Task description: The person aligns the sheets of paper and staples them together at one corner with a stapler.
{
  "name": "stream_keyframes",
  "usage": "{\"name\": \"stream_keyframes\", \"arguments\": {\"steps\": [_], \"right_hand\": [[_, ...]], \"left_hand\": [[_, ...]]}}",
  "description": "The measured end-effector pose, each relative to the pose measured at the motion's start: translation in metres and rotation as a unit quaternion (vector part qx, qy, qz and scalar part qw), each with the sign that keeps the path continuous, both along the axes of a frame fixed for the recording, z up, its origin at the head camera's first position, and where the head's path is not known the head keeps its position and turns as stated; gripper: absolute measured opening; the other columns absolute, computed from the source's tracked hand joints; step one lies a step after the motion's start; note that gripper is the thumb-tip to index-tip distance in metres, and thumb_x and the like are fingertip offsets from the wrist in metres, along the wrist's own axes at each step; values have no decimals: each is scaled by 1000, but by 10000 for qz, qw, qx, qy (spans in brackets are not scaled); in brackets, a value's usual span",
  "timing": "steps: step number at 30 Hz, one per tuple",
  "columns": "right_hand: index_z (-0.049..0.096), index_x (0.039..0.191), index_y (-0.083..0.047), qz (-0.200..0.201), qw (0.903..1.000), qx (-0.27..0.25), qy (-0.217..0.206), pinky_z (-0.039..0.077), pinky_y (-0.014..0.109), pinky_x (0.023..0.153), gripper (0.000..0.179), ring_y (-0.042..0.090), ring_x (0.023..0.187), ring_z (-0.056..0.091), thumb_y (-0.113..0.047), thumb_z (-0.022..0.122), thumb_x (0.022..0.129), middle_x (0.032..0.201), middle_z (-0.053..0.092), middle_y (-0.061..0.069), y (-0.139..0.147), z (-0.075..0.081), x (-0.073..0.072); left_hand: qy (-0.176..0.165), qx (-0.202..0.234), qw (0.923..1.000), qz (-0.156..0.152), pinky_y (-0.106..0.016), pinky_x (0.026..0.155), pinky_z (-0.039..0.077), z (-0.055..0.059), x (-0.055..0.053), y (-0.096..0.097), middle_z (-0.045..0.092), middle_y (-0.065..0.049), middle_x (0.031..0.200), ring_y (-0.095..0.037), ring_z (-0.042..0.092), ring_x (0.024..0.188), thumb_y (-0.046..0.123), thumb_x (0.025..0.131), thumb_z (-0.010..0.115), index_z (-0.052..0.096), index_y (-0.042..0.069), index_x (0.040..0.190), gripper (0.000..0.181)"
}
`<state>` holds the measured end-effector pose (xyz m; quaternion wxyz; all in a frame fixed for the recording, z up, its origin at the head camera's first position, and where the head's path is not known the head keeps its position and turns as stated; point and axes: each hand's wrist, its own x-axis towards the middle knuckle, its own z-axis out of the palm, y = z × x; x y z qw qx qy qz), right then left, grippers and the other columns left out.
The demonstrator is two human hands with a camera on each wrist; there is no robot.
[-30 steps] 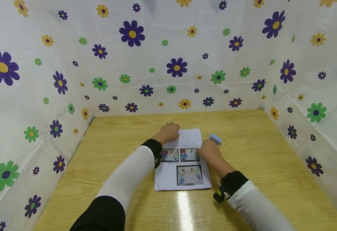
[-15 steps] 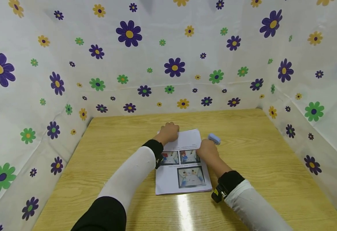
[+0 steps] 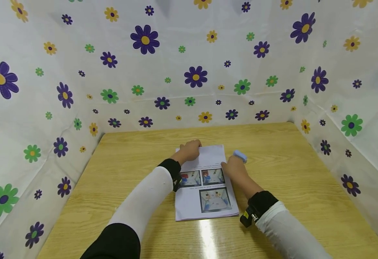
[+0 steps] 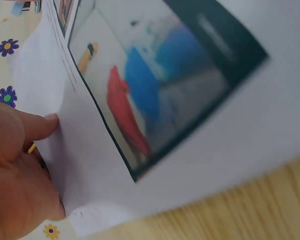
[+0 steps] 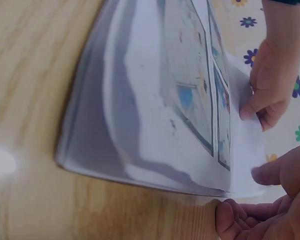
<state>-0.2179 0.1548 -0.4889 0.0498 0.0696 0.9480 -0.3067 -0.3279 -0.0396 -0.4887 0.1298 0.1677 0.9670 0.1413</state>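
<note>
A stack of printed white sheets (image 3: pixel 189 210) lies on the wooden table in front of me, with three framed colour pictures on its top page. My left hand (image 3: pixel 189 150) grips its far left edge, thumb (image 4: pixel 47 126) on the top page and fingers behind the edge. At the right edge, my right hand (image 3: pixel 235 171) pinches the stack, its thumb (image 5: pixel 265 174) on top and its other fingers curled at the side. In the right wrist view the top sheets bow up a little from those below. Just beyond my right hand lies a small light-blue stapler (image 3: pixel 240 155).
The wooden table (image 3: pixel 289 172) extends to both sides of the stack. White cloth walls (image 3: pixel 169 43) with purple, yellow and green flowers enclose it at the back, left and right. A bright light reflection shows on the tabletop near me.
The near edge of the stack has come slightly closer to me. Both hands keep their places on its edges, and the head view has shifted a little.
</note>
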Motion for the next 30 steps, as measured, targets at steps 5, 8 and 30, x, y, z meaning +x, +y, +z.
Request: {"name": "stream_keyframes", "arguments": {"steps": [5,8,30], "right_hand": [[64,94,7,-185,9995,-251,19,43,31,56,38,25,68,56,-25,48,108,80,56,14,5,0,-3],[64,113,9,-231,9993,-261,168,48,34,64,40,27,79,60,-26,45,109,96,63,18,5,0,-4],[73,120,-1,-601,9942,-486,750,53,39,72,31,28,91,66,-23,57,104,117,73,16,2,1,-12]], "left_hand": [[-51,296,9992,-262,-64,112,28,-6,-3,-10,64,-9,131,-26,60,118,11,104,52,52,10,132,28],[-34,459,9981,-403,-66,111,26,-11,-7,-15,64,-10,130,-26,59,118,12,104,53,50,10,132,28],[-149,869,9931,-771,-69,120,11,-10,5,-16,40,-8,162,-31,29,154,19,108,49,41,28,157,51]]}}
